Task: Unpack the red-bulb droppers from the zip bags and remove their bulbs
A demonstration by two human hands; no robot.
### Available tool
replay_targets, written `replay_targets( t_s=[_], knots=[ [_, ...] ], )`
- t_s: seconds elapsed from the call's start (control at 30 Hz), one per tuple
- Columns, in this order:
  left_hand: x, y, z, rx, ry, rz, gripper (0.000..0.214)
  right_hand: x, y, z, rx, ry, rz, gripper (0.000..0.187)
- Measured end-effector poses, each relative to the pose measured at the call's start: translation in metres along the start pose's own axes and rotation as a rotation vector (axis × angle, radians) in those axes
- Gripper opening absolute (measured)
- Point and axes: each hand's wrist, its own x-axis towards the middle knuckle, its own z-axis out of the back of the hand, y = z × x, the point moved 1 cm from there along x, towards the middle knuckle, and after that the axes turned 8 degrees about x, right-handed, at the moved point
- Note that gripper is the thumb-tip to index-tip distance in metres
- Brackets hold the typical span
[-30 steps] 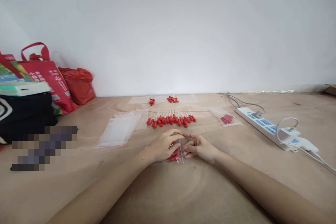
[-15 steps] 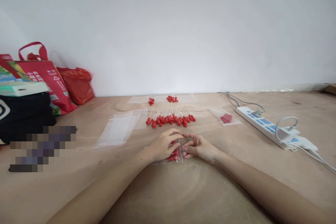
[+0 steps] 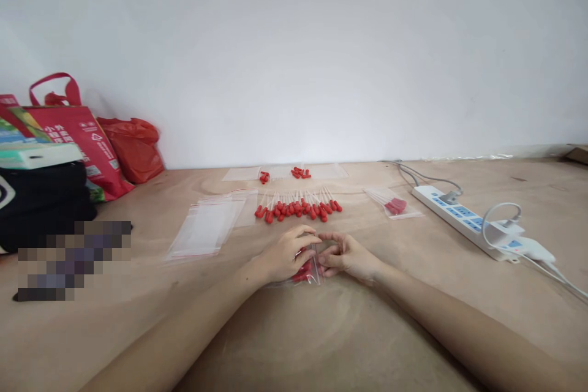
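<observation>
A clear zip bag with red-bulbed droppers inside lies in front of me. My left hand is over the bag, its fingers closed on it and covering most of it. At the bag's open-end edge, my right hand pinches the zip strip between thumb and fingers. Both hands' index fingertips nearly meet above the bag. Just beyond them lies a row of loose droppers, red bulbs toward me and thin pale stems pointing away.
Flat zip bags lie stacked at the left. A filled bag of droppers lies to the right, beside a white power strip with cables. Farther back are more droppers. Red shopping bags stand at far left.
Almost nothing differs. My right fingers have shifted very slightly along the bag's edge; my left hand stays on the bag. The view has moved a touch.
</observation>
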Motion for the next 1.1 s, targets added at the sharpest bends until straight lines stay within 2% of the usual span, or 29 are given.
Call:
replay_targets(
  t_s=[0.23,0.5,0.63,0.8,0.9,1.1],
  knots=[
    [0.000,-0.001,0.001,0.035,0.019,-0.057,0.025,0.004,0.000,-0.009,-0.067,-0.120,0.020,0.052],
    [0.007,0.005,0.006,0.311,-0.143,-0.407,0.019,0.003,-0.001,-0.008,0.017,-0.143,0.072,0.061],
    [0.009,0.006,0.004,0.408,-0.146,-0.533,0.024,0.006,-0.003,-0.009,0.019,-0.149,0.064,0.058],
    [0.007,0.006,0.003,0.480,-0.167,-0.544,0.023,0.010,-0.001,-0.010,-0.105,-0.051,-0.039,0.016],
    [0.007,0.004,0.006,0.464,-0.176,-0.523,0.024,0.011,-0.001,-0.014,-0.132,-0.020,-0.050,0.022],
    [0.008,0.000,0.011,0.484,-0.168,-0.522,0.026,0.009,-0.002,-0.018,-0.108,-0.110,0.014,0.025]
  ],
)
